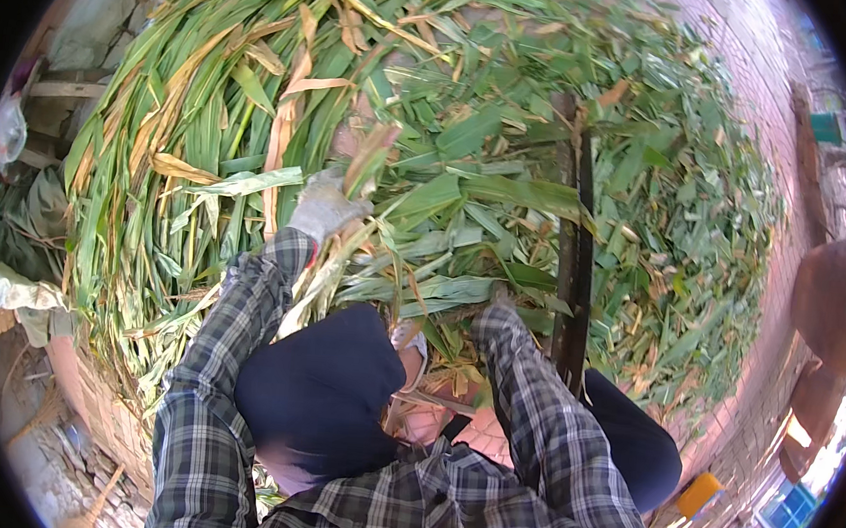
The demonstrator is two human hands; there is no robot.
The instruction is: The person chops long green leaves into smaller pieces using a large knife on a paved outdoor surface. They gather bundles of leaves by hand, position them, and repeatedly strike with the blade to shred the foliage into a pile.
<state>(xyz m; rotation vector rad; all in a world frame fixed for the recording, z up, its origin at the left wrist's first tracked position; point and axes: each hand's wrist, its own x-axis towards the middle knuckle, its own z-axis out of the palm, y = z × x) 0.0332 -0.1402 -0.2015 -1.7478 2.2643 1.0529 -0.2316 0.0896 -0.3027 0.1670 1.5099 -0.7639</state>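
Observation:
My left hand (330,202), in a pale grey work glove with a red edge at the cuff, is closed on long corn leaves and stalks (331,268). Part of the bunch stretches right across to a long dark metal blade (578,275), set in a frame that runs away from me beside my right knee. At the end of the plaid sleeve, my right hand (498,296) lies left of the blade, mostly hidden among leaves; its grip cannot be made out. Some leaves reach over the blade's edge.
Long uncut corn leaves (205,124) lie heaped on the left. Short chopped green pieces (690,231) spread right of the blade on paving. A sack (24,287) lies at far left, a yellow object (699,495) at lower right, a green container (826,128) at upper right.

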